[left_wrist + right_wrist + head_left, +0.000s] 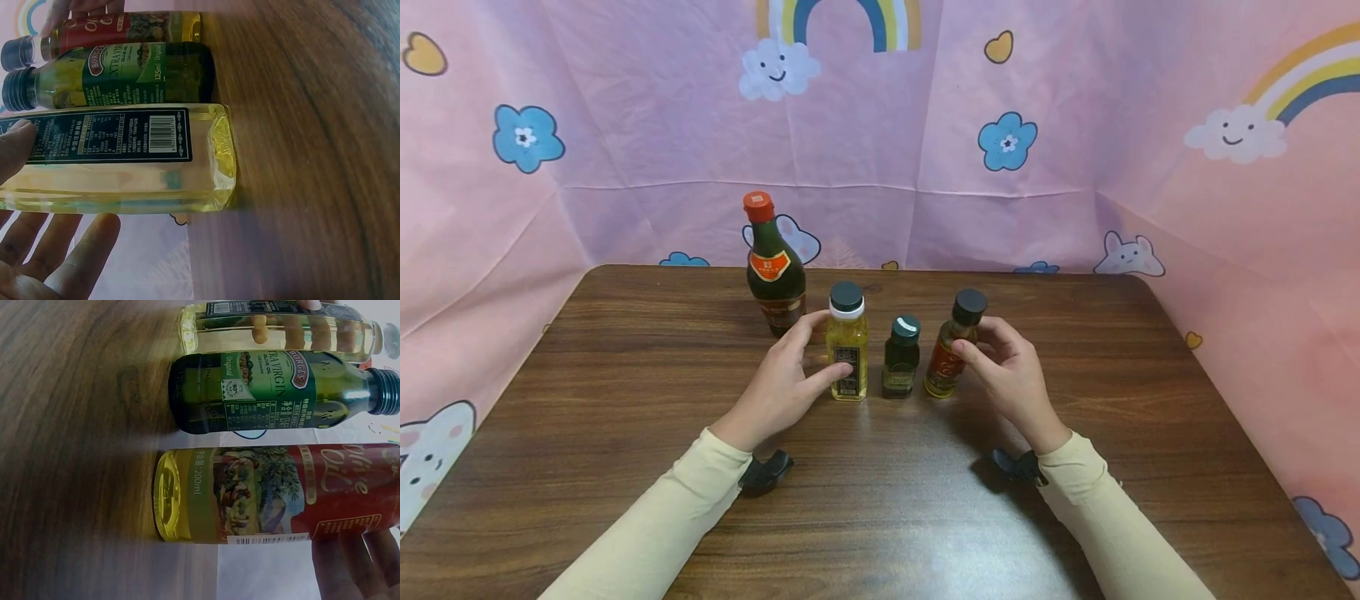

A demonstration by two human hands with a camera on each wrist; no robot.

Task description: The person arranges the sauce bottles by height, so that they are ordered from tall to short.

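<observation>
My left hand (778, 379) holds a clear bottle of yellow oil (857, 337) with a dark cap, thumb on its dark label and fingers round the far side. The right hand (1017, 379) grips an olive oil bottle (943, 360) with a red label and black cap, its thumb on the front. Between these two stands a small dark green olive oil bottle (900, 360), touched by neither hand. Its green label (265, 387) shows in the right wrist view. All three bottles stand upright in a row on the table.
A taller dark bottle (775, 283) with a red cap stands behind my left hand. The brown wooden table (880, 517) ends at the back against a pink patterned cloth (865, 142), which also hangs along both sides.
</observation>
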